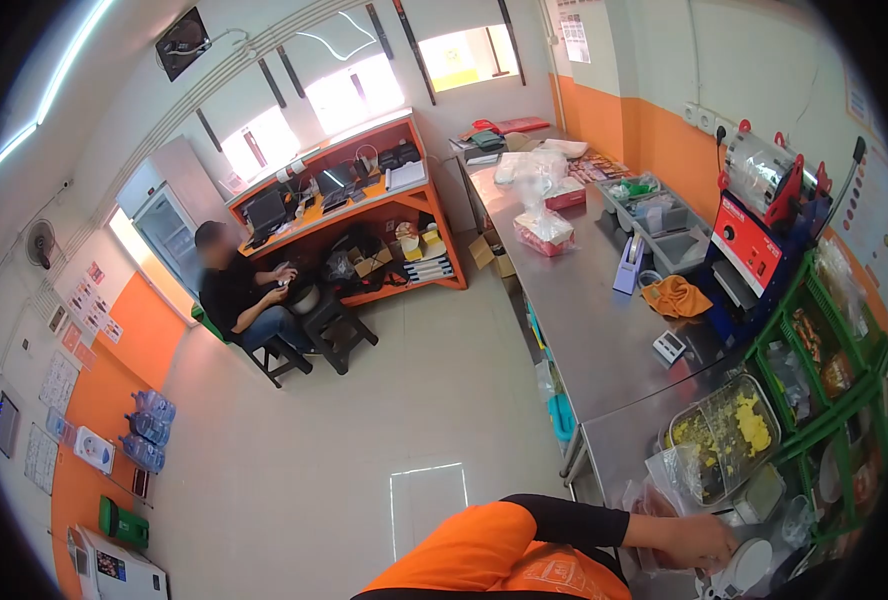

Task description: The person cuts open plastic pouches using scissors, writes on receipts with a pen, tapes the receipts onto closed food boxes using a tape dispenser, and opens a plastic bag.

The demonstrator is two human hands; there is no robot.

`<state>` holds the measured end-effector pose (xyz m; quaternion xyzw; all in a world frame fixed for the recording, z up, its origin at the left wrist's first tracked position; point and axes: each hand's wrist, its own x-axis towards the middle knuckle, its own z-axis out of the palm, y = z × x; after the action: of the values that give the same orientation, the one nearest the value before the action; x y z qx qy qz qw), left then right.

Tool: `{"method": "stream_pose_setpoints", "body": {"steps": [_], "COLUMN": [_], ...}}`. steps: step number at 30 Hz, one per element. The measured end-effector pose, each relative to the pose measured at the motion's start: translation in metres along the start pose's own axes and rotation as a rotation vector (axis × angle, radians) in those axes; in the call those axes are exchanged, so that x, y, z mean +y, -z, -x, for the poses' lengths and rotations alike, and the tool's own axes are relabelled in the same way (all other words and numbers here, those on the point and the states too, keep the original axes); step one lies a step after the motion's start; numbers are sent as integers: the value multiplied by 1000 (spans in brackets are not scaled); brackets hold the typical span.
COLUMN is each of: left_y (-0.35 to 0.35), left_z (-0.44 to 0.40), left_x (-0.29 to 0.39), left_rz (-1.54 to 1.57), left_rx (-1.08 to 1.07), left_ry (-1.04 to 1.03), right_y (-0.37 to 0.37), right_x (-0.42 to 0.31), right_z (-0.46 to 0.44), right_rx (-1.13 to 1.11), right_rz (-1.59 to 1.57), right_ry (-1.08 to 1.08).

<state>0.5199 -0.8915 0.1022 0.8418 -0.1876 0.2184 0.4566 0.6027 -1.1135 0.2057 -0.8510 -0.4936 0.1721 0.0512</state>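
My left hand (699, 542) reaches in from the orange shirt and black sleeve at the bottom right, over the steel counter. Its fingers are curled downward, closed beside a white round object (747, 568); what lies between them is hidden. A clear plastic bag (676, 470) lies by the wrist. Just beyond it, a glass tray (706, 488) holds yellow crumbly food (751, 424) and a darker, mixed part. A small clear container (761, 494) is next to the tray. My right hand is out of view.
Green crates (819, 385) line the counter's right side. Farther along stand a red-and-blue sealing machine (747, 240), an orange cloth (675, 297), a small white timer (669, 347), and grey bins (679, 245). Across the room, a person (234, 290) sits near an orange shelf desk (364, 280).
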Motion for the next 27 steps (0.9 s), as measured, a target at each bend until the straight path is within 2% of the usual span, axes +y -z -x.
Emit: {"method": "stream_pose_setpoints", "body": {"steps": [4, 10, 13, 19, 21, 23, 25, 27], "left_y": [-3, 1, 1, 5, 8, 6, 1, 5], "left_z": [-3, -3, -3, 0, 1, 2, 4, 4], "left_x": [-3, 4, 1, 5, 5, 3, 2, 6], "left_rz": [1, -24, -28, 2, -14, -40, -76, -96], "left_rx": [-44, 1, 10, 11, 9, 19, 35, 2], "left_ry": [-11, -51, -50, -40, -23, -6, 4, 57], "right_y": [-5, -8, -9, -3, -25, -24, -4, 2], "right_x": [-2, 6, -4, -23, 5, 7, -18, -17], "right_z": [-4, -6, -9, -11, -18, -17, -8, -5], "right_rx": [56, 5, -5, -29, 421, 437, 28, 38], "right_rz": [68, 112, 83, 76, 233, 209, 12, 50], "right_ry": [66, 92, -1, -55, 441, 451, -37, 24]}}
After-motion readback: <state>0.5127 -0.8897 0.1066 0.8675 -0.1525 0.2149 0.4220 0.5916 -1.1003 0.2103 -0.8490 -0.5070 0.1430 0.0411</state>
